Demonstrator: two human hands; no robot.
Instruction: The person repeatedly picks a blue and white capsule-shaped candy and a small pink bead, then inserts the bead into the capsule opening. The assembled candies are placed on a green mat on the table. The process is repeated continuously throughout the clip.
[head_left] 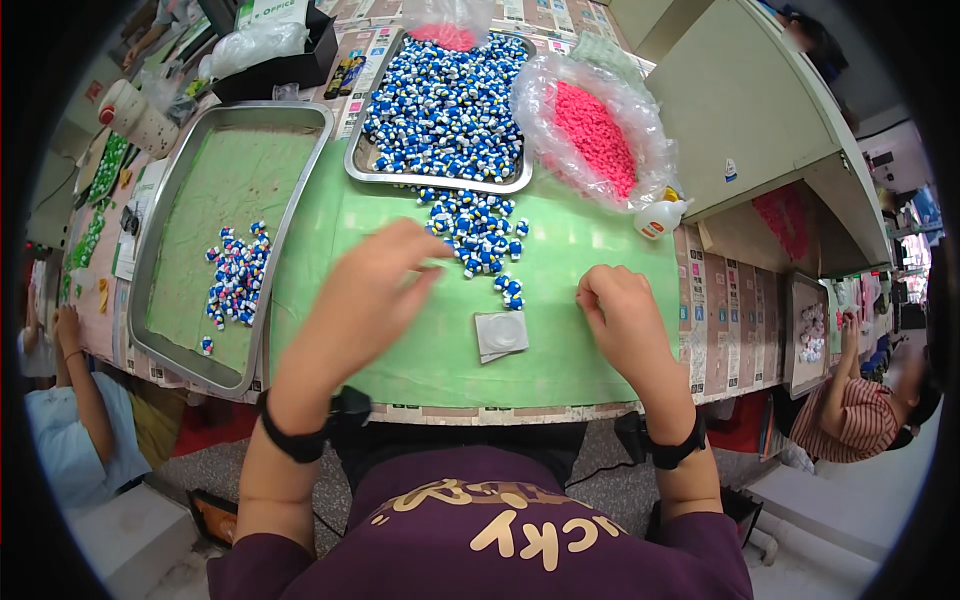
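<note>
Apparently tiny blue-and-white pieces (480, 232) lie heaped beside left hand (370, 295).

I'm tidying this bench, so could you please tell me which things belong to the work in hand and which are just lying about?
In use:
left hand
right hand
loose blue and white pieces
full steel tray
left tray with finished pieces
small clear packet

Lying about:
bag of pink pieces
small white bottle
black box

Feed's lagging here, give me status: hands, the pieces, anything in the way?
Left hand open, reaching toward loose blue-and-white pieces on green mat. Right hand pinched shut; contents unseen. Small clear dish between hands.
</note>
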